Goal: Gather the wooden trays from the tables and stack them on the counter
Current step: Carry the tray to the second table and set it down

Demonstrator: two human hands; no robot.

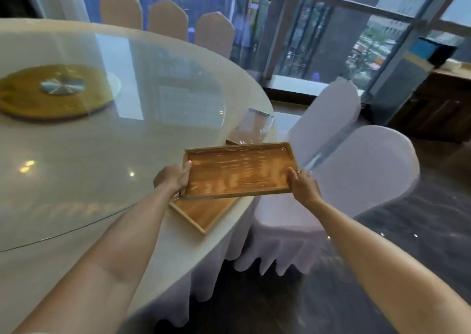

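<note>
I hold a rectangular wooden tray (239, 170) with a raised rim above the edge of the round table (76, 155). My left hand (173, 177) grips its left short side and my right hand (304, 184) grips its right short side. Under it a second wooden tray (204, 212) lies flat on the table, turned at an angle and partly hidden by the held one. A corner of what may be a third tray (232, 142) peeks out just behind the held tray.
A glass turntable (114, 91) with a wooden hub (51, 89) covers the table's middle. A clear glass piece (254, 127) stands behind the trays. Covered chairs (356, 175) stand to the right, more at the far side. A wooden sideboard (438, 104) is at right.
</note>
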